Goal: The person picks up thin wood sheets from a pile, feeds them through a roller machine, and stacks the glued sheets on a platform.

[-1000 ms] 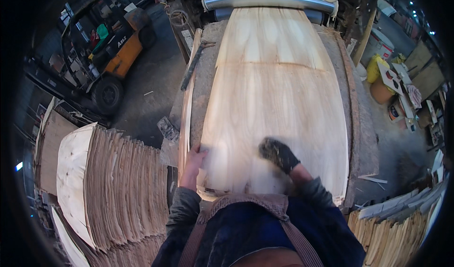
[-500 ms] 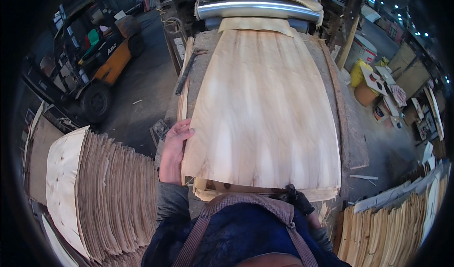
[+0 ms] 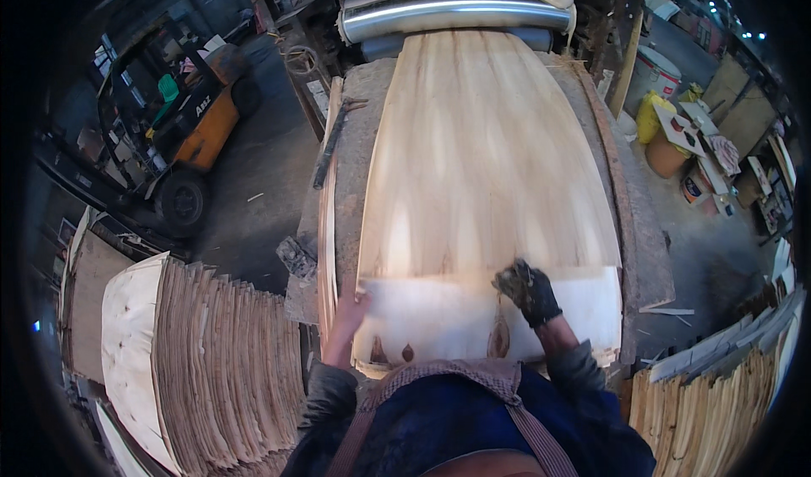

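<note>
A long pale wood veneer sheet (image 3: 481, 164) runs up the table and meets the shiny metal roller (image 3: 456, 19) at its far end. Under its near edge lies a whiter veneer sheet (image 3: 439, 316) with dark knots, on top of a stack. My right hand (image 3: 530, 294), in a dark glove, is closed at the upper sheet's near edge, fingers bunched on it. Bare and smeared by motion, my left hand (image 3: 348, 315) is beside the left edge of the whiter sheet; its fingers cannot be read clearly.
A hammer-like tool (image 3: 334, 147) lies along the table's left side. Stacks of veneer stand at lower left (image 3: 228, 359) and lower right (image 3: 705, 418). Beyond the left aisle is an orange forklift (image 3: 203, 135). Buckets and a yellow bag (image 3: 655, 115) stand on the right.
The upper sheet has moved away from me to the roller, uncovering the whiter sheet. My right hand has moved forward onto the sheets; my left hand has dropped back toward me.
</note>
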The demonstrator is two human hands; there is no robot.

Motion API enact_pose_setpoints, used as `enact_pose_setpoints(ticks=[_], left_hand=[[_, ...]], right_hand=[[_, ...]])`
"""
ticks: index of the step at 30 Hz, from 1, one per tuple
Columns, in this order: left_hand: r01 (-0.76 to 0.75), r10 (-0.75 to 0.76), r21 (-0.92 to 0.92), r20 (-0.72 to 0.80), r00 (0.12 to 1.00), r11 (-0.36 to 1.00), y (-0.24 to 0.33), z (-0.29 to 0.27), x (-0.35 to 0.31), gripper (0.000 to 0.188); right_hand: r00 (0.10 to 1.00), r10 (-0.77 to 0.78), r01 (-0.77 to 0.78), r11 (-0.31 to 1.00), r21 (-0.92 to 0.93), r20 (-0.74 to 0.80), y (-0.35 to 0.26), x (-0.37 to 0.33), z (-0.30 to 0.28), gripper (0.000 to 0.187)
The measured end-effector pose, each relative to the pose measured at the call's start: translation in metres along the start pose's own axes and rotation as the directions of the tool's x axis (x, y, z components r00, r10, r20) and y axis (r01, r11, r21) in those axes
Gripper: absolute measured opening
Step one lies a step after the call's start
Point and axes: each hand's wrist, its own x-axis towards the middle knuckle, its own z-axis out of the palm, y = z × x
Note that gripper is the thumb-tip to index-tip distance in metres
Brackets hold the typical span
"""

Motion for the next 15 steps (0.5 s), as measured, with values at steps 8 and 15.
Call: enact_pose_setpoints(ticks=[8, 15], left_hand=[[-0.006, 0.050, 0.394, -0.103, 0.993, 0.919, 0.006, 0.038, -0.012, 0.071], [0.198, -0.206, -0.437, 0.029, 0.978, 0.878, 0.010, 0.016, -0.003, 0.054]], right_hand=[[0.789, -0.351, 0.581, 0.693, -0.427, 0.505, 0.004, 0.168, -0.004, 0.029], [0.942, 0.155, -0.275, 0.866, 0.418, 0.299, 0.020, 0.124, 0.000, 0.030]])
